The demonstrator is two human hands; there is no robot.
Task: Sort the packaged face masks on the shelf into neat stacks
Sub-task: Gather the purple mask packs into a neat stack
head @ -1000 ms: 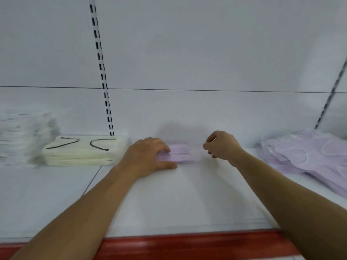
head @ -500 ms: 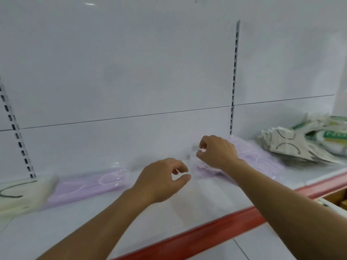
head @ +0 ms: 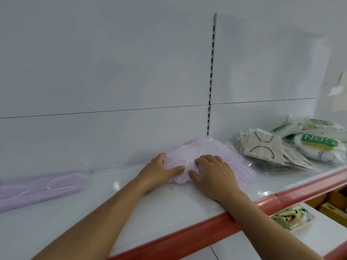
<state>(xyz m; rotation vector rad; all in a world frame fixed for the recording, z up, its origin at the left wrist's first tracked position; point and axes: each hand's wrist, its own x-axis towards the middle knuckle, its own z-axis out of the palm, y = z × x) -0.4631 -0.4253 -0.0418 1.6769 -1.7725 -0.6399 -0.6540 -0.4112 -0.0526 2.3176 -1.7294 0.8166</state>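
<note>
A loose pile of purple packaged masks (head: 208,148) lies against the back wall of the white shelf (head: 131,207). My left hand (head: 161,171) holds the pile's left end, thumb across the top and fingers behind it. My right hand (head: 213,172) rests flat on top of the pile with its fingers spread. A flat, neat stack of purple masks (head: 39,189) lies far to the left, apart from both hands.
A messy heap of beige masks with black loops (head: 262,150) and green-labelled packs (head: 315,144) sits right of the purple pile. The shelf's red front edge (head: 197,231) runs under my forearms. Boxes and more packs lie on a lower level at the right.
The view swung right, away from the neat stacks. Both hands left the flat purple stack, reached over to the loose purple pile and came down on it.
</note>
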